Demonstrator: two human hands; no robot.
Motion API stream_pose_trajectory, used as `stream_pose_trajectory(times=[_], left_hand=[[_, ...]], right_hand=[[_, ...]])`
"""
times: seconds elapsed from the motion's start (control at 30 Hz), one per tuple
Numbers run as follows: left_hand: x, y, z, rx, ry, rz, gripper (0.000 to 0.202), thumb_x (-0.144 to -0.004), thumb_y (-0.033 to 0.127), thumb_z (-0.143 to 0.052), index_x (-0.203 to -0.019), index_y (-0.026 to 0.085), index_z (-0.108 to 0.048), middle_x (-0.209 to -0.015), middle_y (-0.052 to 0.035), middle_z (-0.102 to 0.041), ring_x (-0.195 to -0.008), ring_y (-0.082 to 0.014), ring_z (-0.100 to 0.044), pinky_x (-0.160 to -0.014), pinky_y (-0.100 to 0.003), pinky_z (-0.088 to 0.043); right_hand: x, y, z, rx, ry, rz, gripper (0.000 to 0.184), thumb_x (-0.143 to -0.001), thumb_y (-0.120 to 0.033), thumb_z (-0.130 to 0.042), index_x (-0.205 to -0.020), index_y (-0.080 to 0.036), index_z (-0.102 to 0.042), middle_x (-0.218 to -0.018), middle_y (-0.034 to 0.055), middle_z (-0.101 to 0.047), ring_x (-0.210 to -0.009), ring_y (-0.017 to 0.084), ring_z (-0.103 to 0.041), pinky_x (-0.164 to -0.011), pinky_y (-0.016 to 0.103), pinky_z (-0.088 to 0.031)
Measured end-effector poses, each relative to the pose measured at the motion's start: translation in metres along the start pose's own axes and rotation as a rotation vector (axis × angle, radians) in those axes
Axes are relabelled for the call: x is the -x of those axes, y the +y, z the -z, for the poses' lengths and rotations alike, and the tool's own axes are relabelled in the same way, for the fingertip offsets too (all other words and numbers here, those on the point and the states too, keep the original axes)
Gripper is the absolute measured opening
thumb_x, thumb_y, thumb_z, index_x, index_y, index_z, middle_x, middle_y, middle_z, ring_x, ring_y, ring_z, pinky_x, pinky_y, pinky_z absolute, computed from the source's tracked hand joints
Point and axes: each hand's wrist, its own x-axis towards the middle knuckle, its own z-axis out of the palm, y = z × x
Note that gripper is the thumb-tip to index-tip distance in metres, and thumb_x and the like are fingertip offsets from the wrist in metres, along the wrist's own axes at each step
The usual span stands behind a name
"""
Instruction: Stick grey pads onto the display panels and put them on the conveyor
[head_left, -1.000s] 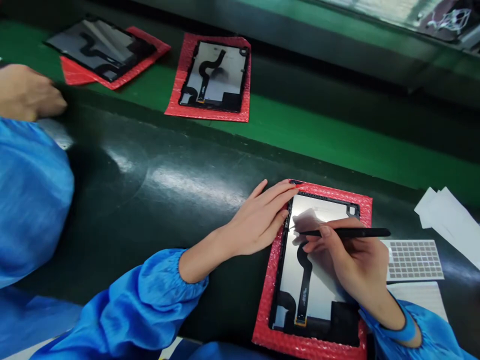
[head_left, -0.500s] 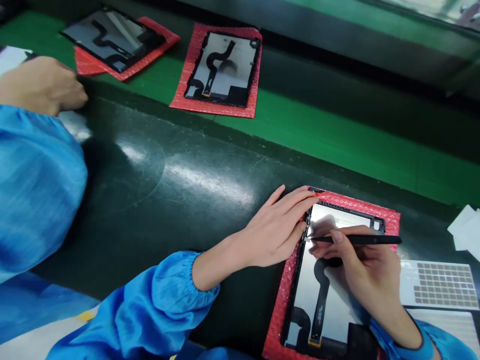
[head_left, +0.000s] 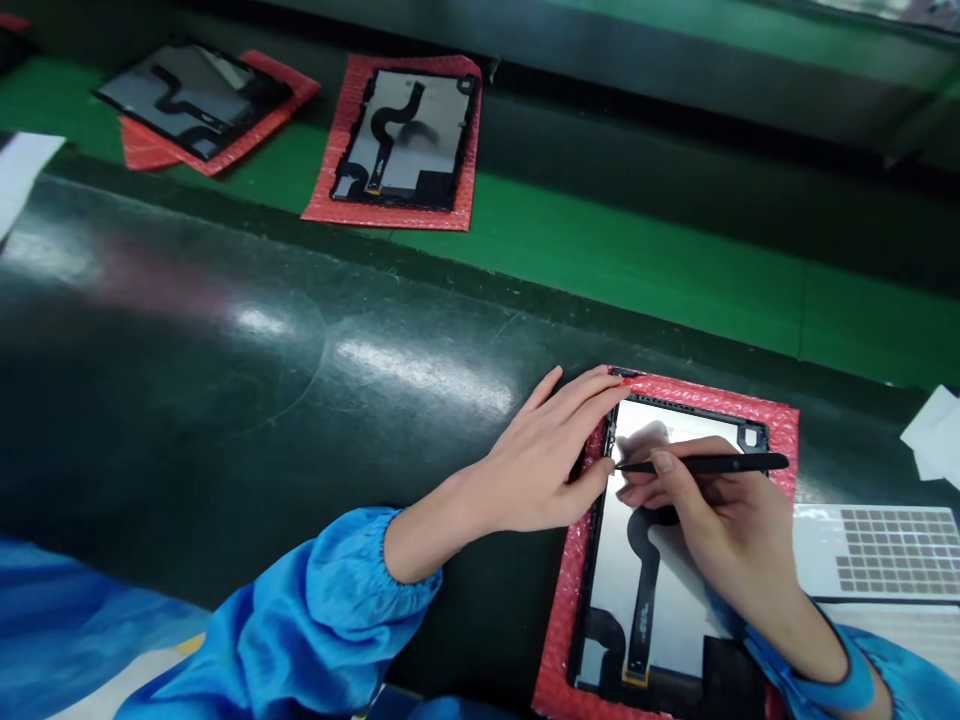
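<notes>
A tablet screen panel [head_left: 675, 610] with a black flex cable lies back up on a red bubble-wrap mat [head_left: 780, 425] in front of me. My left hand [head_left: 544, 460] rests flat, fingers stretched out, on the mat's upper left edge and the panel's frame. My right hand [head_left: 720, 530] pinches black tweezers [head_left: 712, 464] held level, their tip at the panel's left edge next to my left fingertips. Both arms wear blue sleeves.
A sheet of small grey stickers [head_left: 885, 548] lies right of the panel, white papers [head_left: 934, 435] beyond it. Two more panels on red mats [head_left: 401, 135] [head_left: 199, 100] sit on the green belt at the back. White paper [head_left: 19, 170] lies far left.
The co-worker's hand and blue sleeve at the left have left the view. The tweezers' tip has shifted left to the panel's edge. My left hand has kept its place.
</notes>
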Motion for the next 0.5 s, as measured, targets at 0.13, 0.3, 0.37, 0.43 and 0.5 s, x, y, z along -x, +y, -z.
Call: stream_pose_trajectory(times=[0.13,0.3,0.37,0.43,0.5], left_hand=[[-0.002,0.001,-0.002,0.000,0.007,0.022,0.063,-0.093,0.020,-0.054,-0.155,0.017,-0.040,-0.165,-0.0133,-0.046,-0.158,-0.0258,-0.035,-0.135,-0.056,-0.015],[-0.005,-0.005,-0.009,0.005,0.031,0.031,0.064,-0.090,0.019,-0.058,-0.152,0.021,-0.044,-0.163,-0.0130,-0.048,-0.157,-0.0280,-0.039,-0.134,-0.060,-0.016],[-0.007,-0.008,-0.010,0.028,0.046,0.037,0.063,-0.090,0.022,-0.062,-0.151,0.022,-0.046,-0.163,-0.0137,-0.048,-0.155,-0.0299,-0.041,-0.133,-0.062,-0.016],[-0.009,-0.010,-0.007,0.098,0.113,0.102,0.062,-0.089,0.029,-0.068,-0.148,0.023,-0.050,-0.165,-0.0137,-0.046,-0.153,-0.0310,-0.042,-0.131,-0.059,-0.024],[-0.009,-0.008,0.000,0.159,0.215,0.231,0.048,-0.091,0.038,-0.068,-0.136,0.020,-0.059,-0.158,-0.0151,-0.053,-0.142,-0.0303,-0.054,-0.119,-0.050,-0.044]], right_hand=[[-0.003,0.000,-0.002,-0.021,-0.006,-0.007,0.030,-0.094,-0.050,-0.079,-0.094,-0.020,-0.073,-0.078,0.0079,-0.084,-0.065,0.023,-0.082,-0.060,0.028,-0.070],[-0.008,-0.002,-0.005,-0.111,0.032,-0.026,0.035,-0.092,-0.053,-0.080,-0.092,-0.019,-0.072,-0.074,0.0081,-0.082,-0.061,0.023,-0.081,-0.056,0.029,-0.070],[-0.008,-0.007,-0.003,-0.149,0.068,0.006,0.036,-0.091,-0.054,-0.081,-0.089,-0.020,-0.072,-0.070,0.0072,-0.081,-0.058,0.023,-0.080,-0.053,0.029,-0.069],[-0.005,-0.013,0.006,-0.171,0.112,0.072,0.035,-0.090,-0.054,-0.081,-0.086,-0.021,-0.071,-0.067,0.0058,-0.080,-0.054,0.023,-0.079,-0.051,0.030,-0.069],[0.001,-0.018,0.022,-0.161,0.184,0.135,0.032,-0.089,-0.053,-0.082,-0.085,-0.023,-0.070,-0.064,0.0043,-0.079,-0.053,0.024,-0.079,-0.051,0.032,-0.069]])
